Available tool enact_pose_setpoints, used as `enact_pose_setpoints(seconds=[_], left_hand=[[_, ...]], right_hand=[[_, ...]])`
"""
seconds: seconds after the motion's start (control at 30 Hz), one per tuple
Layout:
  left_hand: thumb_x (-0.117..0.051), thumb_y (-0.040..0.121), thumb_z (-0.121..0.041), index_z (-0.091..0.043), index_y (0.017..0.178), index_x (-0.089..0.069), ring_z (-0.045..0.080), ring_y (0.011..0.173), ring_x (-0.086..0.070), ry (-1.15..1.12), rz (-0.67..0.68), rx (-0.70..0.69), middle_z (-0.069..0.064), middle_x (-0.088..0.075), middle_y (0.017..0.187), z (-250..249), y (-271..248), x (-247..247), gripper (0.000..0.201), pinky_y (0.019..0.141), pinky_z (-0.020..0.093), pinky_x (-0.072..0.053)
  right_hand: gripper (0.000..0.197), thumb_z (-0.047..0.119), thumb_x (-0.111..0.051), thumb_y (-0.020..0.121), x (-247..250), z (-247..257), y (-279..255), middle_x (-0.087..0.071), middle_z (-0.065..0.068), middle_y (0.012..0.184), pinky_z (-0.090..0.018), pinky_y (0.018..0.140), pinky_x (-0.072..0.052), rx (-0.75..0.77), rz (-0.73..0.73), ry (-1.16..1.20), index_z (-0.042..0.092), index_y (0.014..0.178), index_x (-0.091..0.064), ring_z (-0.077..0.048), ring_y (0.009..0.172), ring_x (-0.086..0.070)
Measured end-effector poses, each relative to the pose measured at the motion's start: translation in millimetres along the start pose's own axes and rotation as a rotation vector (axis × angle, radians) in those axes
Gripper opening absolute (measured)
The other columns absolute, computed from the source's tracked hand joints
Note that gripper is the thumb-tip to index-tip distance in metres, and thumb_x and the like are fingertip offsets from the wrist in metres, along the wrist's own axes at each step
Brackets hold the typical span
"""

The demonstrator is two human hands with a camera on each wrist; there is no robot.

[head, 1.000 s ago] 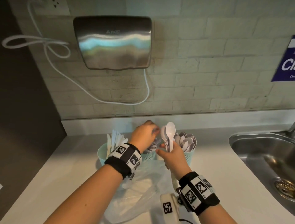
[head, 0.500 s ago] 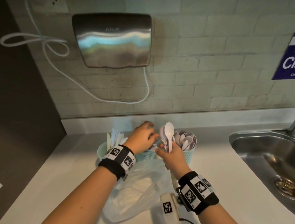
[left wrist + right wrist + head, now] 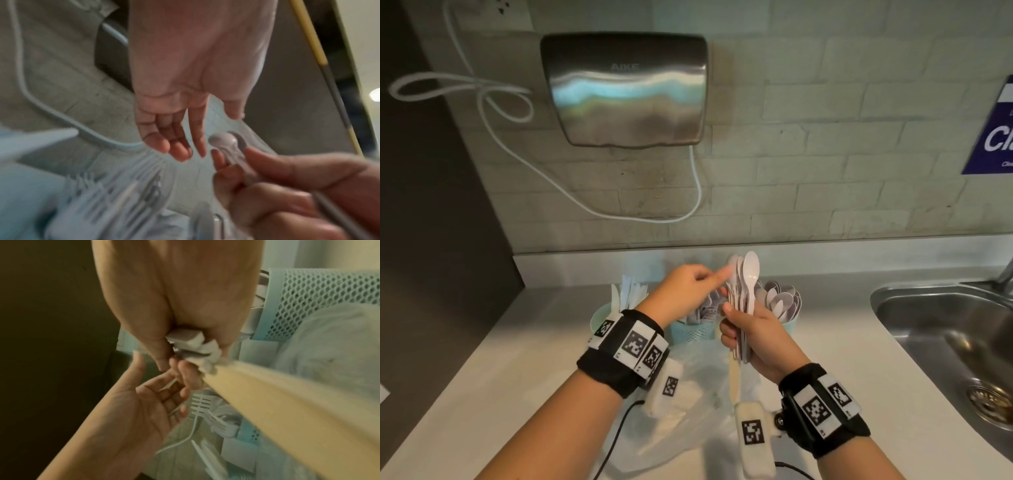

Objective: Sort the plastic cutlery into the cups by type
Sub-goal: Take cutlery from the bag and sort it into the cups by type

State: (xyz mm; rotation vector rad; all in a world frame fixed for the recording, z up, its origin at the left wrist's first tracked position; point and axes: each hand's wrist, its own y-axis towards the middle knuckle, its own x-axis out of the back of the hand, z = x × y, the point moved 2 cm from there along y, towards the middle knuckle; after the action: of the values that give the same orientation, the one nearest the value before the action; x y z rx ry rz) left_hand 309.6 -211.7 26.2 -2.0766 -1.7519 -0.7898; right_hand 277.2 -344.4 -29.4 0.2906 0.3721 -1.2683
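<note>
My right hand [image 3: 753, 332] grips a bundle of white plastic spoons [image 3: 748, 284] upright by the handles, above the cups. Their handle ends [image 3: 191, 344] stick out under my fist in the right wrist view. My left hand [image 3: 688, 291] holds nothing; its straight fingers [image 3: 180, 142] reach to the spoon bowls [image 3: 224, 140], the index tip at or close to them. Three teal cups stand at the wall: the left cup [image 3: 599, 317] with knives [image 3: 630, 294], the middle cup [image 3: 693, 334] with forks [image 3: 705, 308], the right cup [image 3: 792, 325] with spoons [image 3: 782, 301].
A crumpled clear plastic bag [image 3: 688, 411] lies on the white counter [image 3: 517, 359] in front of the cups. A steel sink [image 3: 945, 325] is set in at the right. A hand dryer [image 3: 623, 89] and its cable hang on the tiled wall above.
My left hand has risen from the middle cup towards the bowls of the spoons. My right hand has kept its grip on the bundle and lifted it slightly.
</note>
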Motion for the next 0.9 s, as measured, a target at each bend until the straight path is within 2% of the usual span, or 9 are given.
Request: enact_pose_setpoints(seconds=[0.1,0.2,0.27,0.33,0.5,0.6,0.77,0.83,0.9], left_hand=[[-0.069,0.080,-0.042,-0.022,0.080,-0.064,0.005,0.063,-0.057,-0.168,0.125,0.047,-0.009,-0.061,0.068,1.4,-9.9,-9.6,0.020,0.063,0.022,-0.045],[-0.070,0.082,-0.027,-0.021,0.082,-0.065,0.005,0.060,-0.061,-0.298,0.094,0.049,-0.006,-0.064,0.065,6.7,-14.3,-11.7,0.008,0.063,0.020,-0.048],[-0.067,0.085,-0.022,-0.014,0.088,-0.065,0.015,0.062,-0.062,-0.390,0.082,0.066,0.004,-0.064,0.068,8.7,-17.3,-9.4,0.009,0.064,0.023,-0.052],[-0.064,0.088,-0.020,-0.010,0.093,-0.065,0.014,0.059,-0.060,-0.442,0.070,0.062,0.008,-0.063,0.071,9.6,-20.3,-8.0,0.011,0.065,0.024,-0.051],[-0.058,0.091,-0.020,-0.006,0.099,-0.065,0.013,0.055,-0.057,-0.498,-0.009,0.069,0.009,-0.069,0.077,10.7,-23.2,-6.0,0.018,0.069,0.029,-0.051],[-0.056,0.092,-0.021,-0.006,0.095,-0.064,0.016,0.053,-0.059,-0.510,-0.056,0.079,0.010,-0.071,0.075,9.6,-24.7,-5.4,0.017,0.067,0.029,-0.053],[-0.052,0.095,-0.027,-0.010,0.097,-0.063,0.019,0.064,-0.062,-0.579,-0.060,0.062,0.011,-0.069,0.078,4.2,-27.2,-3.3,0.021,0.059,0.026,-0.052],[-0.048,0.097,-0.030,-0.009,0.101,-0.060,0.017,0.056,-0.060,-0.587,-0.040,0.046,0.013,-0.068,0.076,3.2,-27.1,-3.3,0.025,0.055,0.027,-0.050],[-0.045,0.098,-0.030,-0.010,0.102,-0.059,0.015,0.062,-0.064,-0.612,-0.108,0.037,0.009,-0.069,0.076,2.7,-25.5,-1.0,0.025,0.060,0.028,-0.051]], right_hand=[[0.018,-0.003,-0.041,0.096,-6.7,2.1,-3.6,-0.048,-0.004,0.072,-0.022,0.051,-0.039,-0.002,0.062,-0.042,0.004,0.105,-0.055,-0.012,0.058,-0.044],[0.016,-0.002,-0.042,0.096,-9.3,0.7,-7.0,-0.050,-0.006,0.071,-0.021,0.054,-0.043,-0.024,0.080,-0.034,0.001,0.102,-0.057,-0.013,0.060,-0.047],[0.015,0.001,-0.043,0.096,-8.7,0.5,-8.6,-0.052,-0.009,0.072,-0.021,0.057,-0.046,-0.030,0.076,-0.023,0.001,0.095,-0.058,-0.014,0.061,-0.050],[0.014,0.004,-0.044,0.096,-8.7,1.9,-9.4,-0.054,-0.010,0.071,-0.020,0.056,-0.047,-0.026,0.079,-0.025,-0.001,0.094,-0.057,-0.015,0.060,-0.052],[0.018,0.008,-0.044,0.097,-10.3,1.6,-10.3,-0.062,-0.009,0.077,-0.027,0.050,-0.049,-0.058,0.086,0.008,-0.003,0.104,-0.056,-0.019,0.056,-0.057],[0.021,0.012,-0.045,0.097,-11.6,0.2,-11.5,-0.062,-0.009,0.078,-0.024,0.045,-0.042,-0.057,0.095,-0.022,-0.002,0.108,-0.055,-0.017,0.052,-0.052],[0.028,0.019,-0.044,0.099,-18.3,-0.6,-12.3,-0.061,-0.007,0.076,-0.022,0.043,-0.035,-0.060,0.103,-0.104,-0.003,0.114,-0.054,-0.014,0.047,-0.048],[0.028,0.023,-0.043,0.099,-19.2,-1.2,-12.6,-0.061,-0.006,0.076,-0.021,0.041,-0.034,-0.068,0.106,-0.126,0.000,0.111,-0.054,-0.013,0.045,-0.046],[0.028,0.028,-0.042,0.099,-19.9,-0.9,-13.1,-0.060,-0.005,0.074,-0.021,0.040,-0.033,-0.076,0.104,-0.152,0.004,0.105,-0.055,-0.012,0.042,-0.043]])
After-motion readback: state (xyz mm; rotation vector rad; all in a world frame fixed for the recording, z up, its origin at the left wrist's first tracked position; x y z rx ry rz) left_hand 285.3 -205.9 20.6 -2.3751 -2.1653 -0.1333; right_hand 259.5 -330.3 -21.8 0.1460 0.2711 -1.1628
